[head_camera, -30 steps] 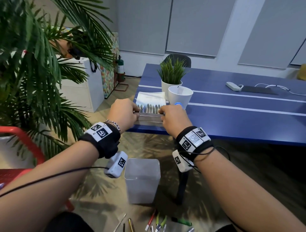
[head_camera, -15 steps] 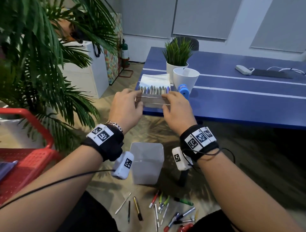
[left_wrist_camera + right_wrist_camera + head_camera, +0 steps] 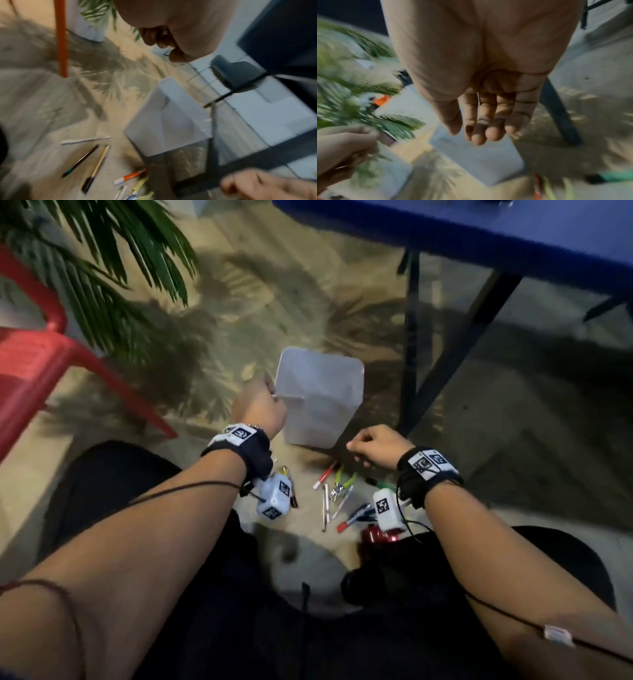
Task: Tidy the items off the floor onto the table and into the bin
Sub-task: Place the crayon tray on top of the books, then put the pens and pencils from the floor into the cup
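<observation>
A translucent bin (image 3: pixel 322 392) (image 3: pixel 168 121) stands upright on the floor. Just in front of it lie several pens and markers (image 3: pixel 327 498), among them a red marker (image 3: pixel 323 474) (image 3: pixel 132 175) and a green-handled tool (image 3: pixel 342 486). My left hand (image 3: pixel 262 405) (image 3: pixel 164 44) hovers by the bin's left rim, fingers loosely curled round nothing. My right hand (image 3: pixel 370 445) (image 3: pixel 484 121) hangs over the pens at the bin's near right corner, fingers relaxed and empty. A red object (image 3: pixel 378 537) lies partly hidden under the right wrist camera.
The blue table (image 3: pixel 479 231) juts out at the top right, and its dark legs (image 3: pixel 409 337) stand just right of the bin. At the left are a red chair (image 3: pixel 30 361) and a palm plant (image 3: pixel 113 251). My knees fill the bottom of the head view.
Both hands let go of the clear case they held at the table's edge and dropped towards the floor by the bin. The head view swung down from the table to the floor.
</observation>
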